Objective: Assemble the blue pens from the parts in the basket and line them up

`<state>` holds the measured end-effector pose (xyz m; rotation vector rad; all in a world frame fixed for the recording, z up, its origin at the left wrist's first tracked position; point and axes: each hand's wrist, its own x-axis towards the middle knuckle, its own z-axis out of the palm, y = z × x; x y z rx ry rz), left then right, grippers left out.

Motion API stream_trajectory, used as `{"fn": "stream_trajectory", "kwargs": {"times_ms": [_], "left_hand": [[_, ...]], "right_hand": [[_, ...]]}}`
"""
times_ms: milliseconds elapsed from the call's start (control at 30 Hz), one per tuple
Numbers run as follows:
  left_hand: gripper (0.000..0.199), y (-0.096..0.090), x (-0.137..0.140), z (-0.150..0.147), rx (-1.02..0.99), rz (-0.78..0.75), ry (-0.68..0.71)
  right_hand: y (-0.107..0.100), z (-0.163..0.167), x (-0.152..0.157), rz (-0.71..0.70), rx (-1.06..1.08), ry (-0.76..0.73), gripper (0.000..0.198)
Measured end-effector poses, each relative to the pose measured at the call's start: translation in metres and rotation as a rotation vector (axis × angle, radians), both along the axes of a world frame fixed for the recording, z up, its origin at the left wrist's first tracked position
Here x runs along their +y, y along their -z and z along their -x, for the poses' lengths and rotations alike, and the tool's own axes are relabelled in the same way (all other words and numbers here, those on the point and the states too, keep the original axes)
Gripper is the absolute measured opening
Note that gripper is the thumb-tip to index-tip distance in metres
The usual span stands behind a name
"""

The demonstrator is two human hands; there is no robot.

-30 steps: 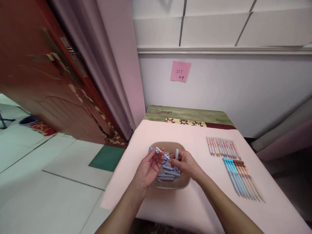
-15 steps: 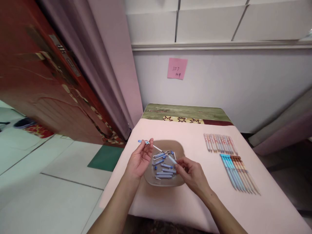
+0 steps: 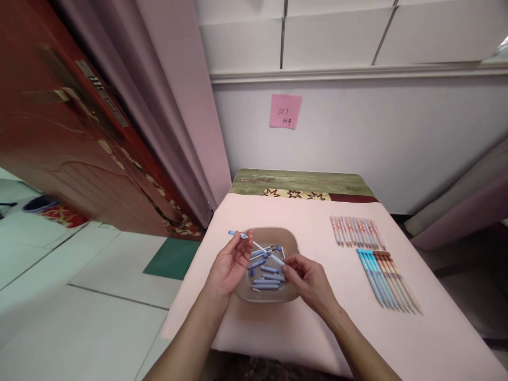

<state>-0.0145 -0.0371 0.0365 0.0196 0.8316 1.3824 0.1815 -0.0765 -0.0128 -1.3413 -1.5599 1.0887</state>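
Pinched in my left hand (image 3: 227, 267) is the upper part of a pen (image 3: 237, 234), pale blue with a clip. A thin white refill (image 3: 260, 247) sticks out of it toward the lower right. My right hand (image 3: 311, 278) grips a light blue pen barrel (image 3: 277, 259) between thumb and fingers. The refill's tip meets the barrel's open end and seems to be just inside it. Both hands are over a translucent plastic bin (image 3: 296, 244). Loose blue pen barrels (image 3: 265, 282), refills and small dark blue parts lie in it.
A pink cloth (image 3: 313, 328) covers the table. On its right side lie a row of clear pens (image 3: 357, 232) and, nearer, a row of blue and brown pens (image 3: 387, 280). A red door (image 3: 79, 132) stands to the left, and a pink note (image 3: 286, 111) is on the wall.
My two hands have come slightly closer together. The refill now lines up with the barrel and its tip reaches the barrel's end. The view has shifted slightly.
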Motion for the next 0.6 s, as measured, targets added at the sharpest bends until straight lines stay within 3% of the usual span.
{"fn": "stream_trajectory", "kwargs": {"times_ms": [333, 600], "left_hand": [[0.014, -0.001, -0.006, -0.014, 0.045, -0.024, 0.029], [0.013, 0.005, -0.019, -0.026, 0.030, -0.022, 0.144]], "right_hand": [[0.003, 0.007, 0.000, 0.041, 0.158, -0.005, 0.024], [0.006, 0.023, -0.003, 0.186, 0.430, 0.049, 0.036]]}}
